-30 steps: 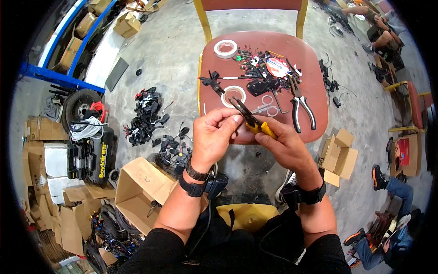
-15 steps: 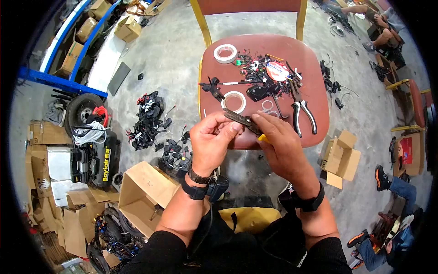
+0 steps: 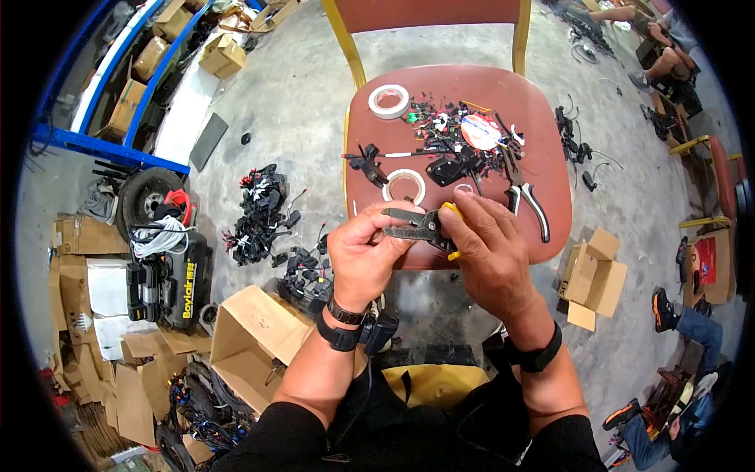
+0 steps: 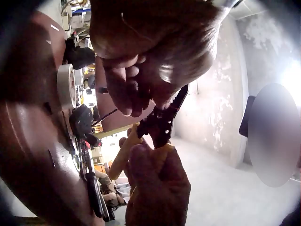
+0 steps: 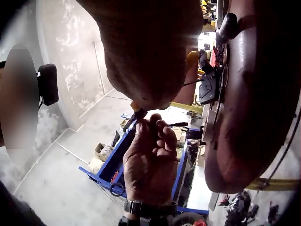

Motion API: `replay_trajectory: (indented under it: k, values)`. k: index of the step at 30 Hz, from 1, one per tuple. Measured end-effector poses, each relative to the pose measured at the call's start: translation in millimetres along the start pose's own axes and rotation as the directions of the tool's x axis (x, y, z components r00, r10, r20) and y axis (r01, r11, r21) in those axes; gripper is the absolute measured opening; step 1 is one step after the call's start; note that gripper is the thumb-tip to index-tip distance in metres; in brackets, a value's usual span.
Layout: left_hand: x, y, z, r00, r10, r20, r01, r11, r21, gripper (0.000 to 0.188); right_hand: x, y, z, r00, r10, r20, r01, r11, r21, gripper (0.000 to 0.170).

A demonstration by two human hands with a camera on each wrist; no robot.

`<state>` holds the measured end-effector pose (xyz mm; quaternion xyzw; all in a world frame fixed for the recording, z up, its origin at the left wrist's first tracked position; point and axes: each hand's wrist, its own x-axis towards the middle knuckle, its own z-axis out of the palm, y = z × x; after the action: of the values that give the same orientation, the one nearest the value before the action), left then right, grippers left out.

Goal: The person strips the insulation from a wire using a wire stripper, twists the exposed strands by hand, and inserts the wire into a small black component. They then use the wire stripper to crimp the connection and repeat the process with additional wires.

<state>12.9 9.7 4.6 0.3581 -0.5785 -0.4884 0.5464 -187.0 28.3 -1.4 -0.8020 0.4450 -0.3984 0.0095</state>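
Observation:
My right hand (image 3: 494, 263) grips the yellow handles of a pair of wire strippers (image 3: 423, 228). The dark blades are parted and point left, toward my left hand (image 3: 359, 263). Holes and a toothed edge show on the blades in the left wrist view, where the yellow handles (image 4: 124, 155) are spread apart. Left thumb and fingers are curled together right at the blades, pinching a small dark piece that the fingers mostly hide. Both hands are above the near edge of a red-brown chair seat (image 3: 472, 244).
The seat bears two tape rolls (image 3: 388, 101), a heap of small connectors (image 3: 440, 130), a black housing (image 3: 448, 169) and black-and-white pliers (image 3: 535, 212). Black part piles (image 3: 263, 208) lie on the floor at left. Open cardboard boxes (image 3: 259, 315) stand on both sides; people sit at right.
The wire strippers have swung from pointing up and left to lying nearly level, blades parted. My right hand has shifted its hold on the handles, its back now turned up.

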Motion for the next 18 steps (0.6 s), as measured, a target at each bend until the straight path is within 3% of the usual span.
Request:
replay_trajectory:
  k: [10,18]
  values:
    - [-1.5,0.1,-3.2,1.0,0.029,0.007,-0.029,0.998,-0.053,0.016,1.0,-4.7,0.9,1.0,-0.001,-0.001,0.001,1.0,0.021,0.045]
    - [-5.6,5.1,-3.1,0.997,-0.064,-0.039,0.062,0.996,-0.069,0.018,0.6,-6.8,1.3,1.0,0.005,-0.007,-0.005,0.999,0.032,0.047]
